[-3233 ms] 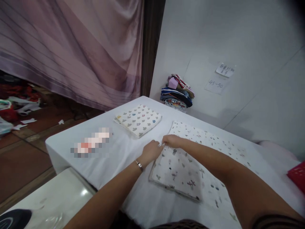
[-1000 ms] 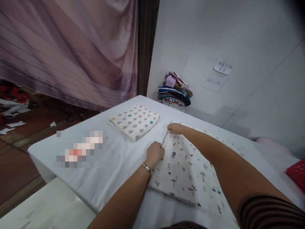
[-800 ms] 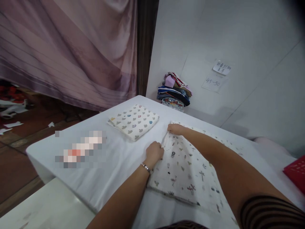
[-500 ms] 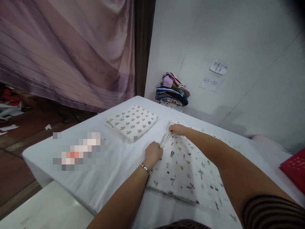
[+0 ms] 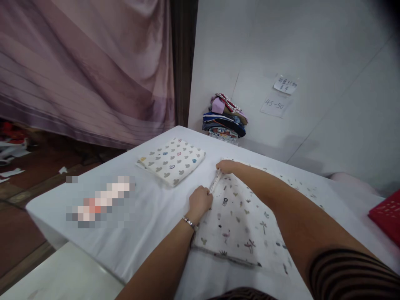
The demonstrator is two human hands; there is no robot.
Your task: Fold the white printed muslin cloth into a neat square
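A white cloth (image 5: 237, 225) printed with palms, flamingos and small plants lies on the white-covered table, partly folded. My left hand (image 5: 200, 203), a bracelet at its wrist, is closed on the cloth's left edge. Farther along that same edge my right hand (image 5: 225, 166) pinches the fabric, its arm reaching across the cloth. Between the two hands the edge is gathered and slightly raised. Beyond my left hand rests a folded white cloth (image 5: 171, 161) with grey mushroom-like shapes and a few coloured ones.
A stack of folded fabrics (image 5: 224, 116) stands by the wall at the table's far side. A red basket (image 5: 387, 214) is at the right edge. On the table's left is a pixelated patch. A pinkish curtain (image 5: 93, 66) hangs behind, and handwritten papers (image 5: 275, 104) are on the wall.
My right hand has shifted slightly left along with the cloth's edge. The left hand keeps its hold almost in place. The view has turned a little.
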